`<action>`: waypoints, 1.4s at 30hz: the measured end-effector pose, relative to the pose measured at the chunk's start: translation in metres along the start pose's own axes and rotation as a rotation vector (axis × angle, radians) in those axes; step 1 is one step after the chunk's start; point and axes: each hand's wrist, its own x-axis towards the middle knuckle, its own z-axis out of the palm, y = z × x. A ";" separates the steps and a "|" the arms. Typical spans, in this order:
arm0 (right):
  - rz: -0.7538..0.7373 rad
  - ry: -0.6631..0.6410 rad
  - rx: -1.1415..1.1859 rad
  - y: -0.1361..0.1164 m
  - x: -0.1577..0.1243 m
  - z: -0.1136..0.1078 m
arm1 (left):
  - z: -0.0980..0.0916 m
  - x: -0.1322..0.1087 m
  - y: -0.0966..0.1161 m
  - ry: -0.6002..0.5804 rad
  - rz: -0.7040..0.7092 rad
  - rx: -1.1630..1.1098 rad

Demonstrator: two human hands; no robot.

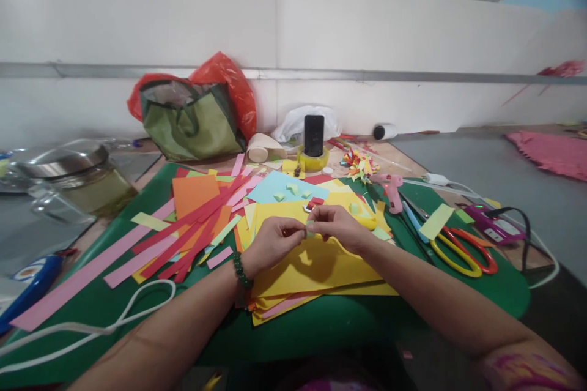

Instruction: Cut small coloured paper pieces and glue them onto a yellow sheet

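Over a stack of yellow paper [293, 281], my left hand [275, 243] and my right hand [338, 227] meet with fingertips pinched together. A small pale green paper piece [310, 233] shows between the fingertips, mostly hidden by them. My left wrist wears a green bead bracelet. Just beyond the hands, several small folded green paper pieces [292, 188] lie on a light blue sheet [268, 186]. A small red and white item [314, 203] sits right behind my right hand's fingers; its kind is unclear.
Red paper strips [197, 219] and pink strips [92, 262] spread left. Scissors with yellow handles [461, 259], a pink glue gun [389, 192] and a purple power strip [498, 226] lie right. A phone [314, 135] stands behind. A white cable [114, 323] loops at front left.
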 end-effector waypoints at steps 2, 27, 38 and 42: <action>0.006 -0.002 -0.005 0.000 0.000 0.000 | 0.000 0.000 0.000 -0.002 0.010 0.015; -0.500 0.567 -0.773 0.011 0.023 -0.039 | -0.109 -0.005 0.004 -0.096 -0.634 1.065; -0.348 0.526 -1.041 0.018 0.033 -0.060 | -0.103 -0.004 0.000 -0.150 -0.603 1.037; -0.370 0.564 -1.014 0.013 0.029 -0.061 | -0.103 -0.005 0.001 -0.145 -0.589 1.045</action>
